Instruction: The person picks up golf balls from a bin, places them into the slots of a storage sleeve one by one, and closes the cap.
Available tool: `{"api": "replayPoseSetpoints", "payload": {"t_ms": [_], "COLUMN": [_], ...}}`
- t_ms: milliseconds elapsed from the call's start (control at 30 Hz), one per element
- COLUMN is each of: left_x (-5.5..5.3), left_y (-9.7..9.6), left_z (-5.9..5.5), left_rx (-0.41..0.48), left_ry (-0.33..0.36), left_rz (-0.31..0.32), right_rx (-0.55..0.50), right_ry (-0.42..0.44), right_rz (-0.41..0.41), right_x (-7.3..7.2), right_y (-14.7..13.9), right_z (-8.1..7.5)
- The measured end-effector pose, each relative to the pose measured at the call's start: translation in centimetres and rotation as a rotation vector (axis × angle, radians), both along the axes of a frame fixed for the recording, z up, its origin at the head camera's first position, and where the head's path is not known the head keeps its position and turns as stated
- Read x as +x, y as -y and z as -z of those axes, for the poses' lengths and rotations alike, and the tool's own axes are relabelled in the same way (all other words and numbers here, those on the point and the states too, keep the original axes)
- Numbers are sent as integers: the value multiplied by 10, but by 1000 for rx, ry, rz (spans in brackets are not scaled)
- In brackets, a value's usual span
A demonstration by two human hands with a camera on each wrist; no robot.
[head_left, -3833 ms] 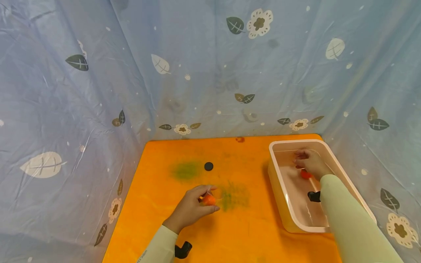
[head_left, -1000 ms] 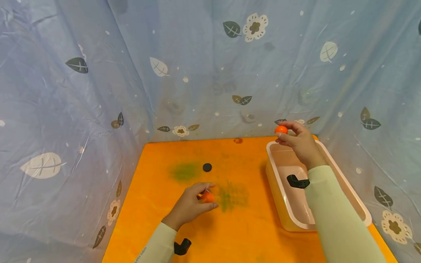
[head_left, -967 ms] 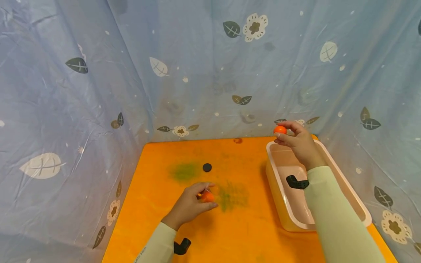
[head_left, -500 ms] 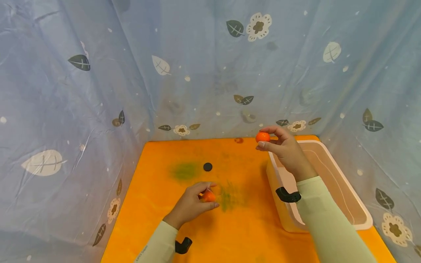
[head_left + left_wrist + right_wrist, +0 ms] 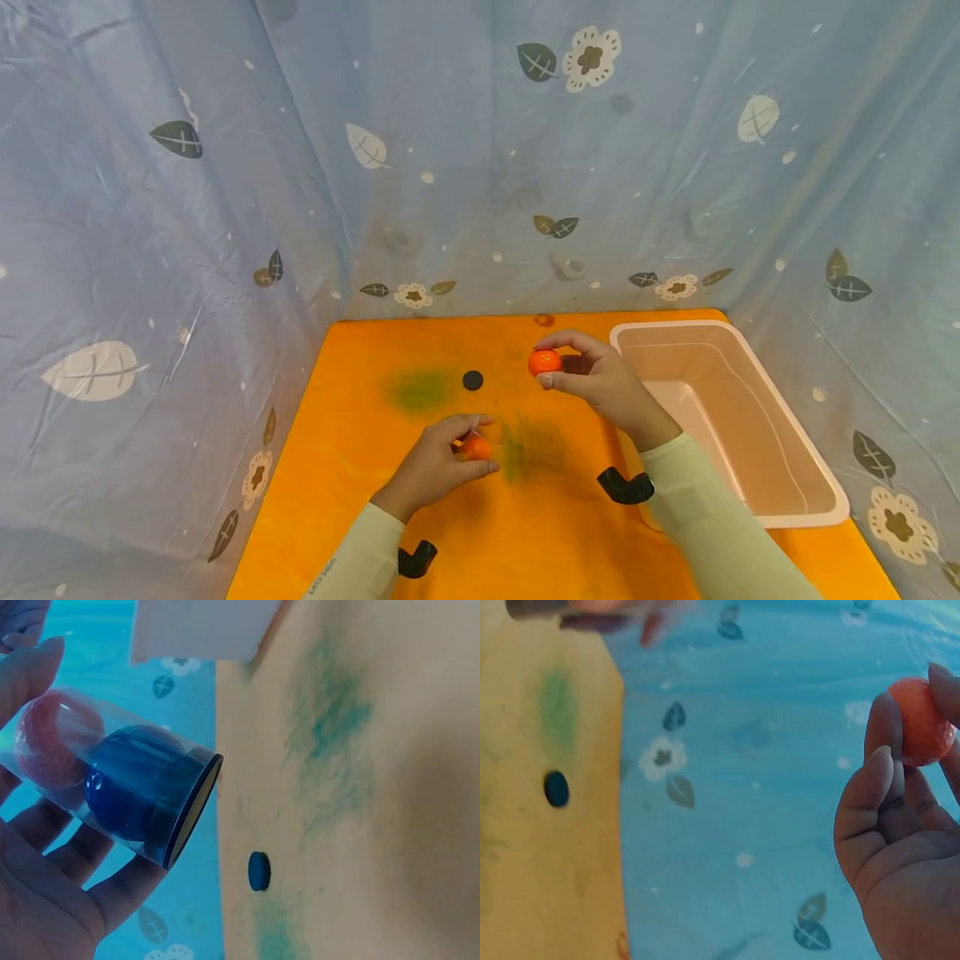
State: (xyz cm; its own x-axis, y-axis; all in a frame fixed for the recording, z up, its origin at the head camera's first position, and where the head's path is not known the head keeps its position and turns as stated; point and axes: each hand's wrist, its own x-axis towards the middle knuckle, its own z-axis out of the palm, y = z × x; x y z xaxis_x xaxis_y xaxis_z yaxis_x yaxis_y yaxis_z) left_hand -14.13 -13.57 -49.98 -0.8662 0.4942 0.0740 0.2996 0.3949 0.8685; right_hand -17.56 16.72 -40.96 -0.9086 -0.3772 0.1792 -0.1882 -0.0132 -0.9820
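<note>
My left hand (image 5: 435, 467) grips a clear cylindrical tube (image 5: 193, 811) just above the table, its dark-rimmed end pointing down and away. Inside the tube sit a dark blue ball (image 5: 124, 787) at the closed end and an orange-red ball (image 5: 56, 739) behind it. Between thumb and fingertips, my right hand (image 5: 611, 392) pinches an orange golf ball (image 5: 544, 364), dimpled in the right wrist view. That ball is up and to the right of the tube, apart from it. Beyond the left hand lies a small black disc (image 5: 472, 380) on the orange tabletop (image 5: 525, 542).
A pale pink plastic bin (image 5: 838, 510) stands at the table's right side, partly behind the right forearm. Blue patterned curtain (image 5: 465, 192) hangs along the back and both sides. Green stains (image 5: 423, 390) mark the tabletop.
My right hand has come up out of the bin with the orange golf ball and moved left and down towards the tube. The left hand and tube have stayed put.
</note>
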Motion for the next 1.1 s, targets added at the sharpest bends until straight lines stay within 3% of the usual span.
{"api": "replayPoseSetpoints", "payload": {"t_ms": [367,667,1100], "left_x": [-1,-1,0], "left_y": [-1,0,-3], "left_z": [1,2,4], "left_rx": [0,47,75], "left_ry": [-14,-14,-9], "left_rz": [-5,11,29], "right_rx": [22,38,96], "right_ry": [1,-10,-16], "right_rz": [-149,-194,-175], "right_x": [16,23,28], "right_y": [31,42,43], "right_z": [29,43,47]}}
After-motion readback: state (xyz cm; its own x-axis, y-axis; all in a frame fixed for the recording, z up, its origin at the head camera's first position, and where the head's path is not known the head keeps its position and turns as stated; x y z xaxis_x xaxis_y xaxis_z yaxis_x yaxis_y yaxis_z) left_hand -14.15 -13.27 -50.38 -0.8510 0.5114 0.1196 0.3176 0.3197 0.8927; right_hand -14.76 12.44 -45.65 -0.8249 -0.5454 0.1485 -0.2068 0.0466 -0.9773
